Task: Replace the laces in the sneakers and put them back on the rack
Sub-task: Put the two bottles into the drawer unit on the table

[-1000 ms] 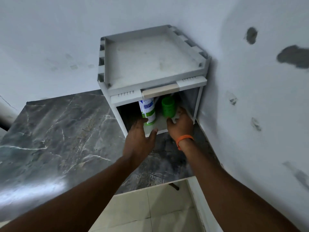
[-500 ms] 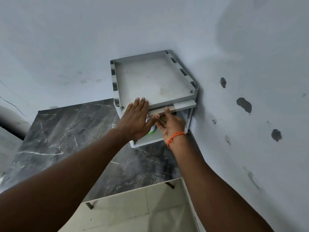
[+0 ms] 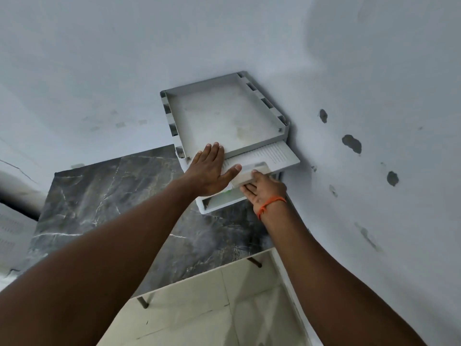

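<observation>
A small grey plastic rack (image 3: 224,116) stands in the wall corner on a dark marble table (image 3: 104,196); its top tray holds nothing. Under the tray a white drawer panel (image 3: 277,156) sticks out toward me. My left hand (image 3: 209,171) lies flat, fingers straight, pressing on the tray's front rim. My right hand (image 3: 264,191), with an orange wristband, grips the drawer's beige handle (image 3: 249,174) from below. No sneakers or laces are in view. A bit of green (image 3: 227,192) shows in the lower shelf behind my hands.
White walls with dark chipped spots (image 3: 351,143) close in on the right and behind the rack. The marble table stands on thin legs (image 3: 142,302) over a pale tiled floor (image 3: 212,308). A grey appliance (image 3: 12,233) sits at the far left.
My hands rose from the lower shelf to the rack's top. The left hand pressed onto the tray rim, the right took the handle, and the drawer panel has slid out toward me.
</observation>
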